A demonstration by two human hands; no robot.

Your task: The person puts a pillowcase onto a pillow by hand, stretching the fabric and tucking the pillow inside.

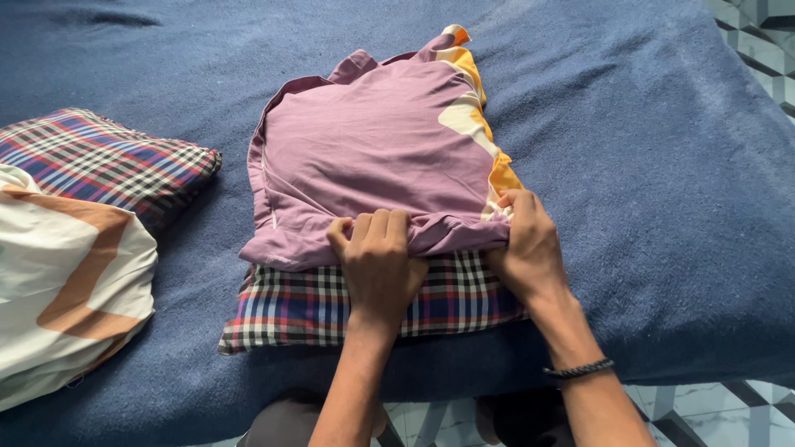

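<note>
— What are the fingers doing?
— The left hand (pixel 379 263) curls over the hem of the mauve pillowcase (pixel 373 153), bunching it. The right hand (pixel 526 240) pinches the same hem at its orange-and-cream edge.
— Where is the pillow?
— The plaid pillow (pixel 319 306) lies mid-bed on the blue blanket (pixel 646 165), upper part inside the pillowcase. Another plaid pillow (pixel 99 157) and a cream-and-tan pillow (pixel 58 290) sit well left.

Bed (pixel 662 165) under dark blue blanket fills scene; tiled floor (pixel 758 41), grey-white geometric pattern, at far right and near edge; even light.
</note>
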